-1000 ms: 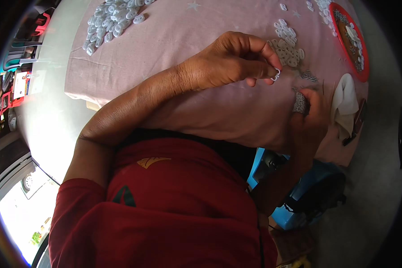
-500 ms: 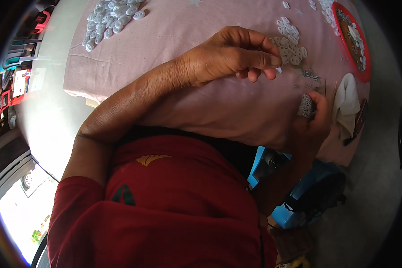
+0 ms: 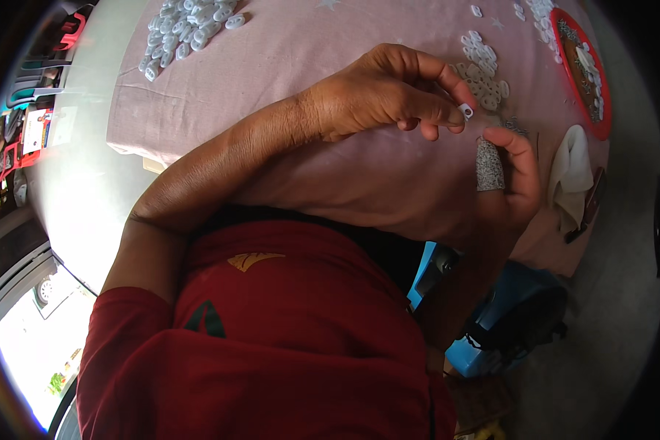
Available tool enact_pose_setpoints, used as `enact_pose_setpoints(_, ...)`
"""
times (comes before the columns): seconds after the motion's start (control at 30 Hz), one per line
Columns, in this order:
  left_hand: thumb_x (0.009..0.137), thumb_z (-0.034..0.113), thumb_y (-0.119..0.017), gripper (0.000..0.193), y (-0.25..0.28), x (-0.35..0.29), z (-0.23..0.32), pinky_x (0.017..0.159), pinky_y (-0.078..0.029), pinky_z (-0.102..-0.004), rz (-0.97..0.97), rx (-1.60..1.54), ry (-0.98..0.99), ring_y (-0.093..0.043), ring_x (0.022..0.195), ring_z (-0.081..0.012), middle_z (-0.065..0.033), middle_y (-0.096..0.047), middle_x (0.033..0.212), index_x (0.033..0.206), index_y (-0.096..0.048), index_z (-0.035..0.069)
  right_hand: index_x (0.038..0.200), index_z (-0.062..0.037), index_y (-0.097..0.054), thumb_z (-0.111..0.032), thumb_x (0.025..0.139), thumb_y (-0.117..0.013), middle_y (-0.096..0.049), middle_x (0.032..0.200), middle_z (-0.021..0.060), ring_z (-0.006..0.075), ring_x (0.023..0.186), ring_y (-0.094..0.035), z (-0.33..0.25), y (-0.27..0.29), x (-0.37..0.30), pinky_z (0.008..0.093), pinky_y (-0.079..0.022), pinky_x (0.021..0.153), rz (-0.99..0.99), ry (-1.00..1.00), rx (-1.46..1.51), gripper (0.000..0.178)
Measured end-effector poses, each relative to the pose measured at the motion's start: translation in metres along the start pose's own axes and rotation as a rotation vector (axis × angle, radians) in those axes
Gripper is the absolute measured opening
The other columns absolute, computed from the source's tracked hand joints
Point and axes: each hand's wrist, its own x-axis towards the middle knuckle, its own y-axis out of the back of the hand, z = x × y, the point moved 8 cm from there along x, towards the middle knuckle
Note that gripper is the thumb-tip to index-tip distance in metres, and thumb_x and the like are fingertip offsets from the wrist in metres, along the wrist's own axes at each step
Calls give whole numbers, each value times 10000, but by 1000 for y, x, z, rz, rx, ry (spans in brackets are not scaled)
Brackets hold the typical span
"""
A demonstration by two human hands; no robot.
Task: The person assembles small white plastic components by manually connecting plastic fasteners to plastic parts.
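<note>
My left hand (image 3: pixel 389 94) is closed above the table, pinching a small white plastic piece with a hole (image 3: pixel 466 111) between thumb and index fingertip. Just to its lower right, my right hand (image 3: pixel 519 172) has its thumb and index tips brought together. A grey speckled sleeve (image 3: pixel 490 167) covers that thumb. Whatever sits between those fingertips is too small to make out. Beyond the hands lies a cluster of cream oval pieces (image 3: pixel 484 86), with white oval pieces (image 3: pixel 478 50) behind it. Small metal bits (image 3: pixel 517 127) are partly hidden behind my right index finger.
A large heap of white oval pieces (image 3: pixel 191 26) is at the far left of the pink-clothed table (image 3: pixel 286 51). At the right are a red-rimmed tray (image 3: pixel 606 126) with metal bits and white pieces, and a cream cloth (image 3: pixel 570 165). A blue object (image 3: pixel 517 301) stands below the table edge.
My right hand has moved up and left, bringing its fingertips close to the white piece. The left hand has turned slightly, so the piece's hole now shows.
</note>
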Motion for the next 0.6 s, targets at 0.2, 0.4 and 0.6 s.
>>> enact_pose_setpoints(0.2,872,71,-638,167,0,-1,-1,579,-454,-151,-4,-39,-1,-638,715,-32,-31,-714,883,1029,-682,38,1038,40,-592,79,848,-565,-628,1002,78,131,937,-595,-8,-16,4,252,-464,857,-59,71,111,196)
enact_pose_setpoints(0.4,867,82,-641,149,-1,-2,0,568,-437,-151,-11,-21,-41,-638,715,-32,-27,-716,873,1002,-696,46,1046,40,-576,97,842,-581,-644,999,100,143,934,-614,-8,-17,2,257,-478,852,-45,59,126,211)
enact_pose_setpoints(0.6,890,99,-668,157,-4,-5,3,594,-426,-142,-40,-23,-73,-598,701,-10,-5,-705,878,1042,-686,62,1041,43,-572,98,840,-581,-650,990,105,147,929,-619,-9,-17,2,260,-481,854,-74,109,103,209)
